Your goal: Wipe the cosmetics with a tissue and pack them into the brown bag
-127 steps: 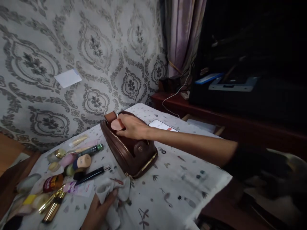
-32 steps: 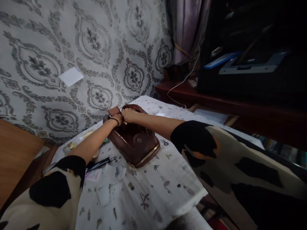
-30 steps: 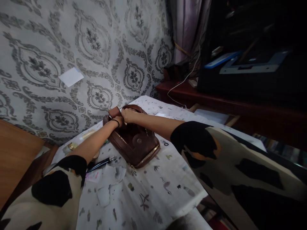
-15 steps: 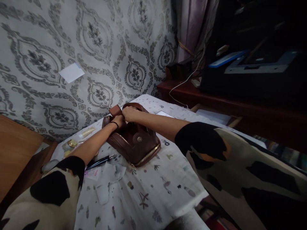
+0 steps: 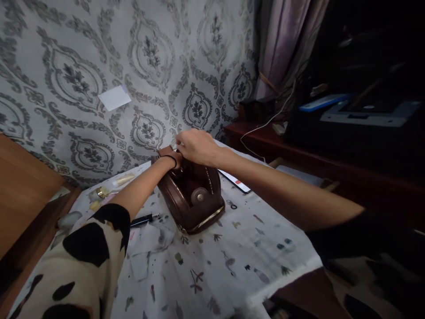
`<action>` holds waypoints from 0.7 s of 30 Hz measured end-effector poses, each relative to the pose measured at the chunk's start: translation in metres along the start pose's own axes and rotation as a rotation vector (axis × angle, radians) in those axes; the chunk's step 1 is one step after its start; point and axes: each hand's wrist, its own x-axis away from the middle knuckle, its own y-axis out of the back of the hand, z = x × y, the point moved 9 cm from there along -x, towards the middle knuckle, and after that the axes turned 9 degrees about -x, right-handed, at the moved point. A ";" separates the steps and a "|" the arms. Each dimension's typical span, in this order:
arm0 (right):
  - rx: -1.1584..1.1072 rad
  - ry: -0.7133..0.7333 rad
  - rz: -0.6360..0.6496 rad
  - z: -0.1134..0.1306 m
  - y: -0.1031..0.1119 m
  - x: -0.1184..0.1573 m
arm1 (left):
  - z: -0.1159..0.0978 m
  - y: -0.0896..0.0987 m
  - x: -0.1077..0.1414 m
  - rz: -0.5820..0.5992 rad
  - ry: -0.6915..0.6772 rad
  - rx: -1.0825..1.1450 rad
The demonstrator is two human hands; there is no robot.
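A dark brown leather bag [image 5: 203, 212] lies unzipped on the printed white cloth, its gold zipper toward me. At the bag's far end is my left hand [image 5: 177, 160], a black band round its wrist. Its fingers are mostly hidden by the bag and the other hand. My right hand [image 5: 196, 145] is just above the far end, back of the hand up, its fingers bent and pressed together near the left one. What they pinch is too small to make out. A brown strap piece [image 5: 164, 151] sticks up beside the hands.
Left of the bag are a black pen-like item [image 5: 144, 220], crumpled clear plastic [image 5: 151, 241], a tube [image 5: 123, 179] and a gold-lidded jar [image 5: 101, 192]. A phone [image 5: 234, 180] lies right of it. Behind stands a patterned wall [image 5: 146, 53]; a dark red desk [image 5: 255, 137] is at right.
My right hand has risen from the bag's far end to just above it. The view has shifted, and more of the phone shows.
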 end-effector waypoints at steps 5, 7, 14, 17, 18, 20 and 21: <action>-0.063 -0.030 -0.162 -0.029 0.013 0.031 | 0.003 0.056 0.033 -0.079 0.068 -0.040; -0.113 -0.034 -0.195 -0.038 0.011 0.045 | 0.003 0.075 0.063 -0.179 0.079 -0.023; -0.102 0.092 -0.111 -0.029 -0.006 0.061 | 0.018 0.048 0.195 -0.601 0.190 0.358; 0.040 0.195 0.016 -0.004 -0.019 0.043 | 0.033 0.007 0.239 -0.703 0.308 0.475; 0.078 0.212 0.081 0.003 -0.027 0.035 | 0.036 -0.006 0.249 -0.704 0.336 0.519; 0.120 0.191 0.220 0.009 -0.048 0.018 | 0.035 -0.024 0.262 -0.706 0.347 0.563; 0.128 0.160 0.274 0.009 -0.058 0.009 | 0.030 -0.027 0.265 -0.708 0.327 0.568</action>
